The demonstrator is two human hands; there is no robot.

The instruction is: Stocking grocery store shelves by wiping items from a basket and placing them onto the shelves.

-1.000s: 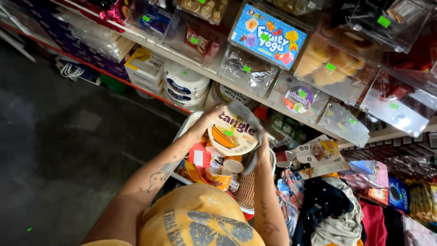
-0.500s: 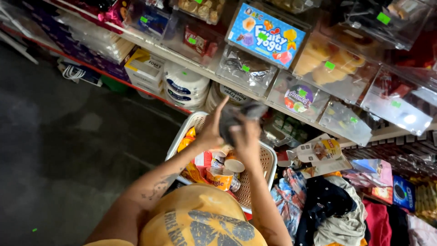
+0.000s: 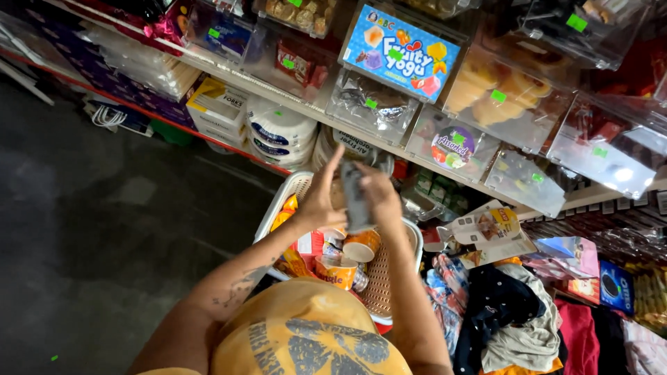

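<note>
Between both hands I hold a round plastic tub (image 3: 356,198), turned so its greyish side faces me. My left hand (image 3: 318,198) presses its left side with the fingers pointing up. My right hand (image 3: 381,194) grips its right side. The tub hangs just above a white plastic basket (image 3: 288,191). In the basket lie small orange-and-white cups (image 3: 361,244) and an orange snack packet (image 3: 286,212). My yellow printed shirt (image 3: 306,340) fills the bottom of the view.
A shelf (image 3: 278,90) ahead carries clear plastic boxes of snacks (image 3: 511,90), a blue sweets box (image 3: 401,52) and stacked white disposable plates (image 3: 278,135). Folded clothes (image 3: 507,312) lie to the right. Dark floor (image 3: 90,229) spreads to the left.
The tub, first held with its printed lid facing me, has been turned over in my hands and now shows its grey side. My hands stayed above the basket.
</note>
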